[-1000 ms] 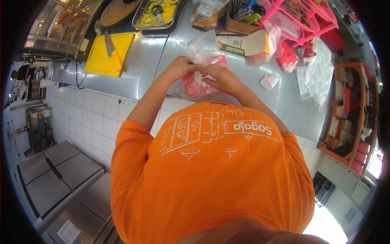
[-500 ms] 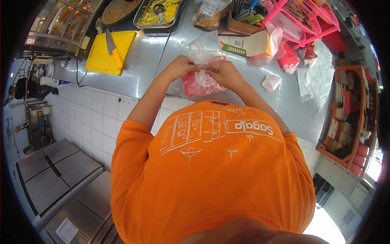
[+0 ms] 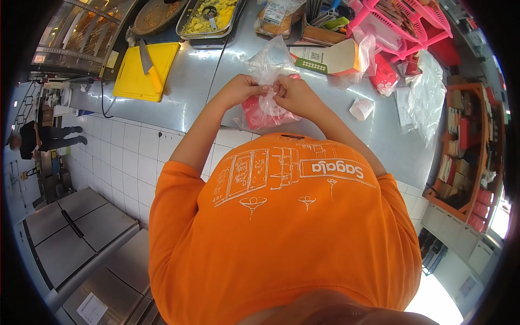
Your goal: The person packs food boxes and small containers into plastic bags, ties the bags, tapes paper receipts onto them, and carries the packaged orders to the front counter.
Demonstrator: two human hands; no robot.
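Note:
A clear plastic bag [image 3: 271,57] stands up from the steel counter, its neck gathered between both hands. Inside or under its lower part lies a red and white packet [image 3: 265,114]; which of the two I cannot tell. My left hand [image 3: 242,90] pinches the gathered plastic from the left. From the right, my right hand [image 3: 294,96] closes its fingers on the same neck, close to the left fingertips.
Left on the counter [image 3: 189,81] lies a yellow board [image 3: 127,76] with a knife [image 3: 146,62]. Behind are a tray of yellow food [image 3: 200,24] and a pink basket [image 3: 401,49]. A white cup [image 3: 361,109] lies right. Another person [image 3: 51,140] is far left.
My right hand has shifted slightly at the bag's neck, its fingers curled differently. At the far left, the other person has come further into view.

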